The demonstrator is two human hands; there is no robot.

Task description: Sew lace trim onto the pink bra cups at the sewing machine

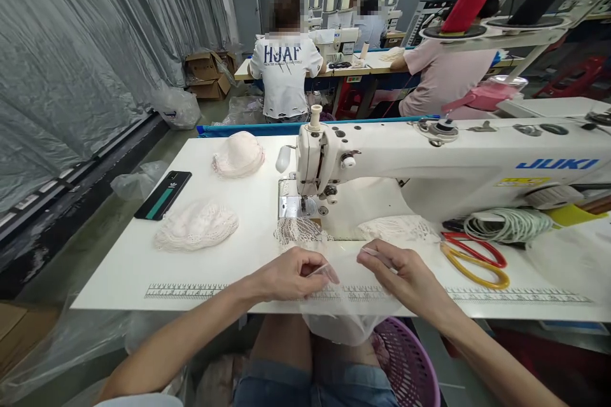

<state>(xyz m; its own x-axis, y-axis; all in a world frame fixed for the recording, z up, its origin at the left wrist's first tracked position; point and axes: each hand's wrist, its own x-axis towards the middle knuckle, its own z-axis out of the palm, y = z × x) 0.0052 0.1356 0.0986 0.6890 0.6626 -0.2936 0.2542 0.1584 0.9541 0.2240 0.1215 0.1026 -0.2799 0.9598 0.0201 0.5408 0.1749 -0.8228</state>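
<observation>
Between my hands hangs a sheer white piece of fabric [351,318], draping over the table's front edge. My left hand [303,273] pinches one side of it, and my right hand [394,270] grips the upper right edge between thumb and fingers. Just beyond my left hand, a piece of white lace [298,231] lies by the needle area of the white sewing machine [312,162]. Another lace piece [401,227] rests on the table behind my right hand.
Two pale lace cups [238,154] [196,226] and a phone [163,195] lie to the left. Scissors with red and yellow handles [477,264] and a coil of pale cord [508,224] sit right. A purple basket [424,362] stands below. Other people [286,76] sit ahead.
</observation>
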